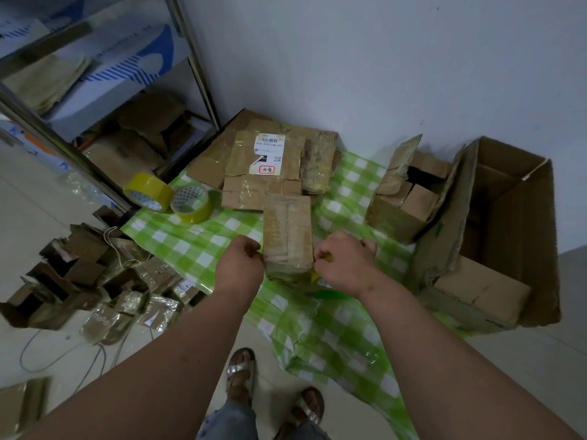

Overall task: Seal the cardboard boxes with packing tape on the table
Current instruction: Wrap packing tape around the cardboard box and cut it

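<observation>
While two tape rolls (pixel 168 198) sit at centre left, the left hand (pixel 243 260) and right hand (pixel 344 265), fingers curled, grip a small box (pixel 287 238) at frame centre on the checked table (pixel 197 246), and the big carton (pixel 495 230) at right holds smaller boxes.

A table under a green checked cloth (pixel 349 328) at frame centre carries 2 yellow tape rolls (pixel 168 196), flattened cardboard (pixel 270 160), a small taped box (pixel 287 239) and open boxes (pixel 409 198) at right.
</observation>
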The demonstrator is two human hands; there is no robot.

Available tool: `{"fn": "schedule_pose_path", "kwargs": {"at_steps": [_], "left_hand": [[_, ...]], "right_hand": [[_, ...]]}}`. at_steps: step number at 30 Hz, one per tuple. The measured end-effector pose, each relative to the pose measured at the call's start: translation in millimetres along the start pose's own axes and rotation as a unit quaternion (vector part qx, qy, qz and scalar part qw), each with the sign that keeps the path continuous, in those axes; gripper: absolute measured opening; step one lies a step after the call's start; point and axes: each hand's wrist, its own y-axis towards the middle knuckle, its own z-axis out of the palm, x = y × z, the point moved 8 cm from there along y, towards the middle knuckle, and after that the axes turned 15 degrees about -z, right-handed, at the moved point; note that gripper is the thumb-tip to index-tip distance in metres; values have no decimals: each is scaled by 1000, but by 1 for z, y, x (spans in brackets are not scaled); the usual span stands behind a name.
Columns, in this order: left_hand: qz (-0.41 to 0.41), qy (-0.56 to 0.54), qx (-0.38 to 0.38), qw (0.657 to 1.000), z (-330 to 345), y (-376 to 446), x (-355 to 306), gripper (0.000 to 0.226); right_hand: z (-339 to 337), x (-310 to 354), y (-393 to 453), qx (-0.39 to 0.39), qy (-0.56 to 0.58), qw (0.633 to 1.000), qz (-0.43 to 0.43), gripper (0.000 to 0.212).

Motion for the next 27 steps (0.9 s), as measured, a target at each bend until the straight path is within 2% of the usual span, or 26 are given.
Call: {"fn": "schedule_pose_path", "kwargs": {"at_steps": [5, 8, 13, 17, 22, 27], "left_hand": [[96, 74, 3, 993, -7, -9, -9, 16], [153, 93, 19, 984, -10, -11, -8, 6], [199, 137, 31, 970, -10, -11, -11, 13], [191, 162, 7, 968, -9, -8, -15, 13], [149, 139, -12, 979, -7, -5, -16, 13], [122, 119, 0, 985, -6, -3, -13, 3]], "right_hand": [[-1, 2, 0, -6, -11, 1000, -21, 17], [-2, 3, 0, -11, -15, 999, -32, 25], [-2, 6, 0, -30, -39, 998, -38, 31], [-1, 8, -1, -58, -62, 996, -32, 33], [2, 9, -2, -90, -78, 993, -11, 36], [4, 10, -1, -57, -72, 996, 2, 32]]}}
